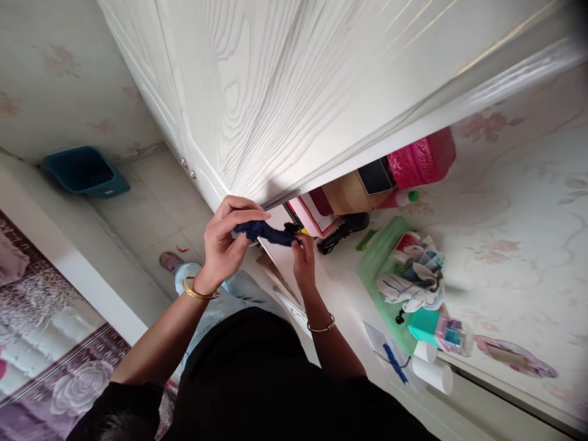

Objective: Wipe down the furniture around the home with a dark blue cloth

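Observation:
A dark navy, soft, fuzzy-looking strip of cloth [274, 234] is stretched between my two hands, in front of my body. My left hand [228, 240], with a gold bangle at the wrist, grips its bunched left end between thumb and fingers. My right hand [304, 257], wearing a silver bangle, pinches the other end. A small dark tuft shows just above the right fingertips. What exact kind of thing the cloth is cannot be made out. Both hands are close beneath the edge of a white wood-grained panel [285, 110].
On a white surface at right are a pink case [422, 158], a black coiled cord [342, 233], a light green basket [379, 263] with cloths, a teal container [422, 326] and white rolls [434, 375]. A blue bin [105, 184] stands on the tiled floor at left.

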